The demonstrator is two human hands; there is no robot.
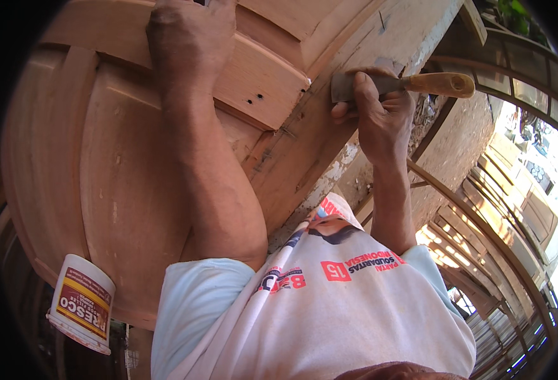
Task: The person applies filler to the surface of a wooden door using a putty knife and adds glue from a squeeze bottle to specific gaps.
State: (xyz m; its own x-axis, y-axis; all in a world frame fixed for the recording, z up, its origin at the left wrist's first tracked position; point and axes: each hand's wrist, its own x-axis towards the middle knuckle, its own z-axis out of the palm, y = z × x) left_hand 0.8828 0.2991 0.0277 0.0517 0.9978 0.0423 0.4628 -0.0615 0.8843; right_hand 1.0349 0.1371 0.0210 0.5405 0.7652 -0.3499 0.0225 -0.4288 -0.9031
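Observation:
My right hand (383,117) grips a putty knife (440,83) near its blade, with the thumb on the metal. Its wooden handle points to the right and the blade to the left. At the top edge my left hand (190,41) is closed over a wooden panel door (127,152); a small dark thing shows at its fingers, partly out of view. Between the hands, a raised wooden rail (263,85) of the door has several small dark holes near its end. A bare plank (304,142) runs beneath the right hand.
A white plastic tub (83,304) with a red and yellow label stands on the lower left of the door, smeared at its rim. Wooden boards and frames (481,253) lie at the right. A curved railing (532,95) crosses the upper right.

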